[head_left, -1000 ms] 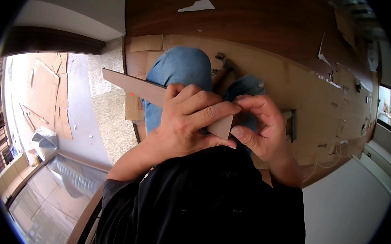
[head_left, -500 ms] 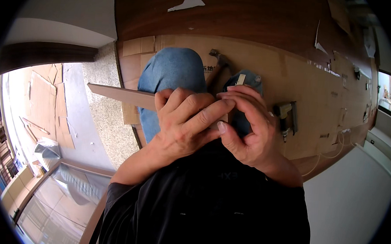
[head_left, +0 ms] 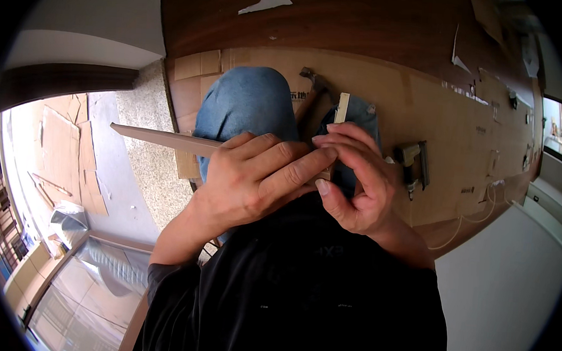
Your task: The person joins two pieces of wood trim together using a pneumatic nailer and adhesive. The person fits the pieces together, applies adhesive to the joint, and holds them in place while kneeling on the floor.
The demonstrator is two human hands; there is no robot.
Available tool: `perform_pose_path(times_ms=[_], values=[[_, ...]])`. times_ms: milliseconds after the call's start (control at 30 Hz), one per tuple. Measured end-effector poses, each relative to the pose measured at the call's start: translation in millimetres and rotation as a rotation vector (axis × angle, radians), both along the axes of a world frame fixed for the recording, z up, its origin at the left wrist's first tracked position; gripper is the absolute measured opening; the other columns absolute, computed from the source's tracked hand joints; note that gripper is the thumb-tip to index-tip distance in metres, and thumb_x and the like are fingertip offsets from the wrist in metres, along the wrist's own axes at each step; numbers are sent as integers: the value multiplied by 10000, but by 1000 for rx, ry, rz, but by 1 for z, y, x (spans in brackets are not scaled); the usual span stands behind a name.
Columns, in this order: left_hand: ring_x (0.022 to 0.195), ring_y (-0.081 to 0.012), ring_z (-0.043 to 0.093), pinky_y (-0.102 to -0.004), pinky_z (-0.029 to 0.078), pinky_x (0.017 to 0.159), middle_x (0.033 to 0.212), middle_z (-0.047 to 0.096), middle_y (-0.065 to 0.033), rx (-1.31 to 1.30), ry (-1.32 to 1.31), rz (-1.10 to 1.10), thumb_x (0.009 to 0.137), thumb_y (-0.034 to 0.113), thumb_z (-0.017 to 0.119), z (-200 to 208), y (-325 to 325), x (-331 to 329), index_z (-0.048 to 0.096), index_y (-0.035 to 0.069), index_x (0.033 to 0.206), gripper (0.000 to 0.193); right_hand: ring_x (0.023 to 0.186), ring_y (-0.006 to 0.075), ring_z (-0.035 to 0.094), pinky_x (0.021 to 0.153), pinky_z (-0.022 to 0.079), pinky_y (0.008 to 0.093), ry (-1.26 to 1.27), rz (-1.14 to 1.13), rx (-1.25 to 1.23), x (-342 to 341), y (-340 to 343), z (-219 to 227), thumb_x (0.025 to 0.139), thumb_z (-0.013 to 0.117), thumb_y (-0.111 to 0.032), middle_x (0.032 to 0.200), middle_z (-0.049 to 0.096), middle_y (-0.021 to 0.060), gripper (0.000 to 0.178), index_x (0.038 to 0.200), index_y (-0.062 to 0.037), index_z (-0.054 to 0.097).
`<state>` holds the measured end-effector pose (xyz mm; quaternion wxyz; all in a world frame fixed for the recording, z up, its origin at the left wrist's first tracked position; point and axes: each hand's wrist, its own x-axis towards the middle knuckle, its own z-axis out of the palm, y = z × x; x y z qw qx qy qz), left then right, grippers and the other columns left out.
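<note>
Strip (head_left: 168,139), long, narrow, brown; left hand (head_left: 255,177) clasps it, fingers pressed together; right hand (head_left: 364,192) curled, pinch unclear

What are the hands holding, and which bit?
The left hand holds a long brown strip towards its right end. A pale strip pokes past the right hand; that hold is hidden.

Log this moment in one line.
left hand: grips brown strip | right hand: at strip's right end | hammer, nail gun: on cardboard

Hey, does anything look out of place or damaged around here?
A jagged white scrap lies loose on the dark brown surface beyond the cardboard; its irregular outline looks torn, like stray litter.
</note>
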<state>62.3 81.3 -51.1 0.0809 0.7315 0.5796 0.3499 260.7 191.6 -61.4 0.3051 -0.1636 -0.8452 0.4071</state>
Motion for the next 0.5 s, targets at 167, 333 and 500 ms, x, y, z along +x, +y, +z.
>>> perform_pose_path(times_ms=[167, 333, 500], values=[[772, -186, 714, -332, 554, 651, 1015, 755, -26, 19, -47, -34, 738, 251, 911, -3, 1, -3, 729, 112, 1218, 532, 1246, 350, 644, 1059, 490, 474, 18, 38, 19, 2, 3, -7, 911, 753, -221, 1213, 741, 164, 400, 1195, 56, 696], [795, -183, 722, -328, 557, 665, 978, 756, -16, 39, -21, -37, 749, 269, 904, -4, 4, -4, 746, 117, 1175, 479, 1256, 350, 641, 1067, 484, 478, 47, 48, 43, 4, 5, -13, 924, 745, -244, 1224, 741, 164, 400, 1187, 55, 706], [793, -167, 718, -301, 541, 657, 981, 749, -2, 132, 42, -35, 772, 248, 892, -11, 3, -4, 757, 133, 1164, 430, 1260, 349, 639, 1075, 477, 481, 42, 62, 61, 2, 8, -11, 932, 737, -260, 1222, 744, 161, 404, 1184, 54, 709]])
